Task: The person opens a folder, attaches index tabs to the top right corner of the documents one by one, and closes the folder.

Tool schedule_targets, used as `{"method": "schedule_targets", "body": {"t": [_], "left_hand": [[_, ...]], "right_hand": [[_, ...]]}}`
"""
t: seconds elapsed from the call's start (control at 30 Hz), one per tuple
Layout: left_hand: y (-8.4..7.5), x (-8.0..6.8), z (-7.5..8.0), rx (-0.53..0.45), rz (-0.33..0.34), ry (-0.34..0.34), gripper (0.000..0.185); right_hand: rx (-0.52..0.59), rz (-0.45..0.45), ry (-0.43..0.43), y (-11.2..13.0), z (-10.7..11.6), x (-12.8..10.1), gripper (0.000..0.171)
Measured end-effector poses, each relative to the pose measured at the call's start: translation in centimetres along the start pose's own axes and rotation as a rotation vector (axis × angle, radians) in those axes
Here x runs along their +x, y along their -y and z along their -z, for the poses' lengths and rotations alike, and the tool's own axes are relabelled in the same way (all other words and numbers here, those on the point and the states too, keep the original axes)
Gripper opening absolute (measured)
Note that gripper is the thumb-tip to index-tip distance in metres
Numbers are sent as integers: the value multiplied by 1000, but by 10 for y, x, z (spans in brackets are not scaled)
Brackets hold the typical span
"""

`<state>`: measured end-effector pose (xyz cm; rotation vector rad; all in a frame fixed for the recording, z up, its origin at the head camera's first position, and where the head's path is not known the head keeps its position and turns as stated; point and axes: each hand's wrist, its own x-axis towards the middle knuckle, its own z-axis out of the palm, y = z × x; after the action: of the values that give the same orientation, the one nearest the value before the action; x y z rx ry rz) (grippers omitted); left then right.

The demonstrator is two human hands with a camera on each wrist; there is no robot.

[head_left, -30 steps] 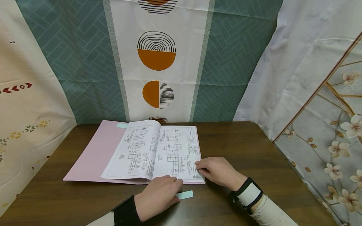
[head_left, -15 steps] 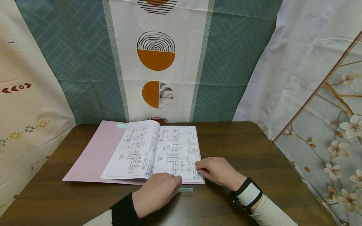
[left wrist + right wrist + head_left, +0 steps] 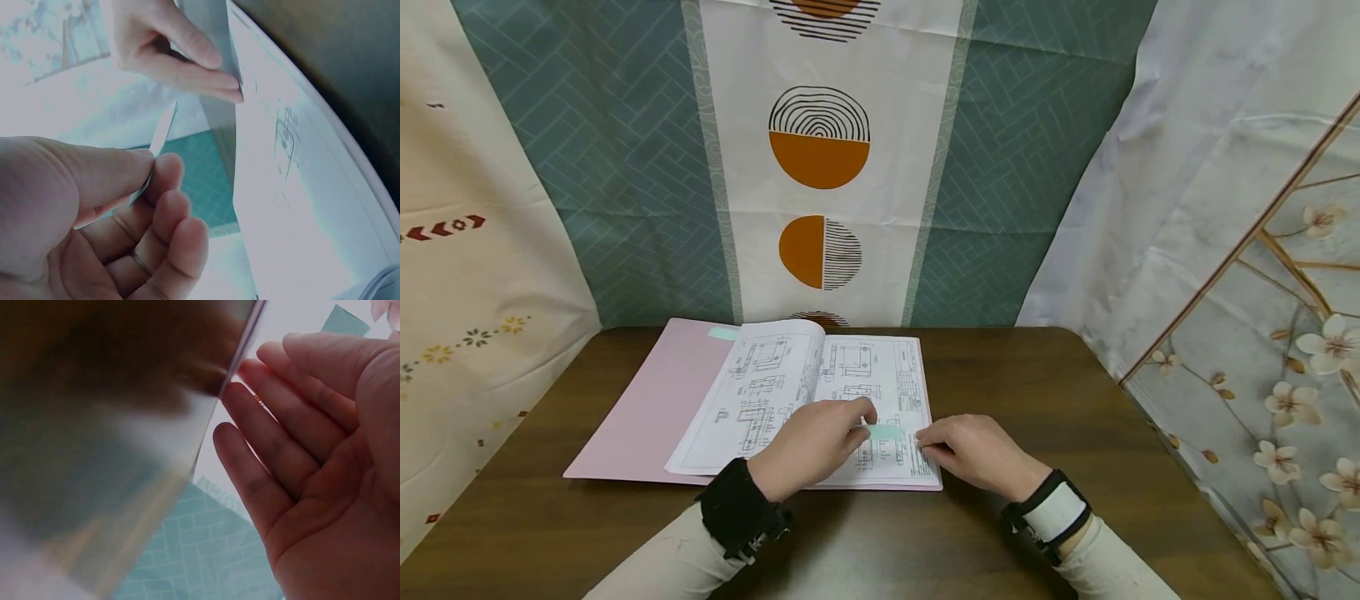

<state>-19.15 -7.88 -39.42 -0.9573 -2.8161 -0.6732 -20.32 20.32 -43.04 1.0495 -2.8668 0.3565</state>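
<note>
An open booklet of technical drawings [image 3: 762,350] lies in a pink folder [image 3: 643,412] on the brown table. Above its right page, my left hand [image 3: 812,442] pinches a pale mint paper strip [image 3: 886,432] by one end, the rest sticking out to the right. Thumb and index finger grip that strip in the left wrist view, other fingers loosely bent. At the page's right edge rests my right hand [image 3: 976,452], touching it with its fingertips. In the right wrist view its fingers [image 3: 250,469] are nearly straight, the thumb apart, with nothing held.
Another mint strip [image 3: 723,333] sits near the folder's top edge, beside the turned-over pages. Brown tabletop [image 3: 1015,375] extends right of the folder. Patterned cloths [image 3: 625,167] hang behind the table and at both sides.
My left hand has risen from the table's front onto the right page, carrying the mint strip, which was below the booklet's lower edge. The right hand stays at the page edge.
</note>
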Motion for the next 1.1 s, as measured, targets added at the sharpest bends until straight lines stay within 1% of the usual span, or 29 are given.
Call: {"method": "schedule_targets", "body": {"t": [0.1,0.2,0.33,0.43,0.53,0.6,0.8,0.97,1.1], "left_hand": [[6,5,-1,-42,42,-6,15],[11,7,-2,-74,72,-7,16],[16,9,-3,-108,94,-23,16],[17,10,-2,-132,101,-35,16],[17,10,-2,-159,99,-38,14],[17,10,-2,-173,96,-37,13],[16,9,-4,-199,95,-39,13],[17,10,-5,-198,86,-38,14],[18,11,-7,-191,74,-30,17]], "right_hand": [[21,-24,12,0,2,5,16],[11,-38,-5,3,5,12,21],[-18,-22,-93,10,9,21,38],[-16,17,-165,17,10,28,45],[-16,50,-206,22,7,35,43],[-21,57,-217,25,5,38,41],[-29,45,-228,32,2,42,37],[-7,39,-234,35,2,43,35],[-8,36,-222,34,2,42,33]]}}
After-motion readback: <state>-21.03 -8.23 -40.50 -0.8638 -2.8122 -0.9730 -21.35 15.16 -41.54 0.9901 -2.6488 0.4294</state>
